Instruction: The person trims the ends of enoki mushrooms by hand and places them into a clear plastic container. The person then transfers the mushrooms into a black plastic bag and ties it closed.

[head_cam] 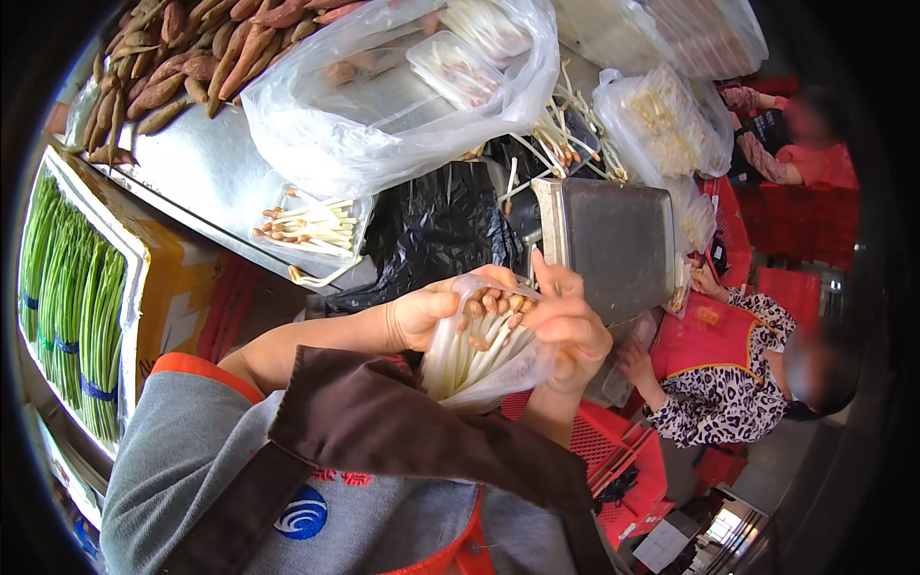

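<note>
Close to my chest, a clear plastic bag (478,352) holds long white sprouts with brown nut-like heads, probably peanut sprouts. My left hand (438,305) grips the bag's far left edge, with fingers partly behind the plastic. At the bag's right side, my right hand (571,323) pinches the plastic rim, its index finger raised. The brown heads show at the bag's mouth and the white stems run towards me. Beyond my left hand, a clear tray (313,226) of the same sprouts rests on the metal table (194,169). Black plastic sheeting (438,215) lies just beyond the bag.
A scale with a metal pan (618,241) stands ahead right. Beyond are a large clear bag (323,136) with trays and piled sweet potatoes (208,54). Asparagus fills a foam box (140,287) at left. Two people are at right, near red crates (618,460).
</note>
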Demonstrator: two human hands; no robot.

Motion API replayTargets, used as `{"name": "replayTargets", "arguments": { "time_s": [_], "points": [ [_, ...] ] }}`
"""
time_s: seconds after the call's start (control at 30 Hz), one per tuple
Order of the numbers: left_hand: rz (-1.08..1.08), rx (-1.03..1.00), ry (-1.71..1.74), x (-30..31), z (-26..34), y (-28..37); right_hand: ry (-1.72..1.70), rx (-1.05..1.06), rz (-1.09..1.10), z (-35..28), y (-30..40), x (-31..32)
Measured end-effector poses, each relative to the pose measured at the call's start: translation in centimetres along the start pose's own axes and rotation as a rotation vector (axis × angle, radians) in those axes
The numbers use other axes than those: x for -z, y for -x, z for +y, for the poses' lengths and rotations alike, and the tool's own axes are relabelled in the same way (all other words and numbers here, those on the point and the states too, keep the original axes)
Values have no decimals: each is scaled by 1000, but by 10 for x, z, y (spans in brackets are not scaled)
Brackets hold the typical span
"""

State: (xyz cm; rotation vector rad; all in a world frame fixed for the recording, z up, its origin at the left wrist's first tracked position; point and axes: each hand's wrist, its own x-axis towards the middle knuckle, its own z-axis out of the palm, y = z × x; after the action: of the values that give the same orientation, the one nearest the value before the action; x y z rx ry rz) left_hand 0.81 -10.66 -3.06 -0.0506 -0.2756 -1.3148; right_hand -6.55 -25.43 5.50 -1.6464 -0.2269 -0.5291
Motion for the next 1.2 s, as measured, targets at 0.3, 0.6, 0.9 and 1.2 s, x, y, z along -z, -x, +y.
{"name": "replayTargets", "arguments": {
  "time_s": [0.3,0.6,0.9,1.2],
  "points": [
    [19,-96,108,5,-7,-4,-75,-217,237,24,12,-16],
    [166,-40,271,6,-14,0,138,68,337,22,14,-18],
    [180,-165,109,28,-12,-2,-1,78,311,-31,10,-7],
    [303,-326,419,22,38,-12,408,356,582,-60,30,64]
  ]
}}
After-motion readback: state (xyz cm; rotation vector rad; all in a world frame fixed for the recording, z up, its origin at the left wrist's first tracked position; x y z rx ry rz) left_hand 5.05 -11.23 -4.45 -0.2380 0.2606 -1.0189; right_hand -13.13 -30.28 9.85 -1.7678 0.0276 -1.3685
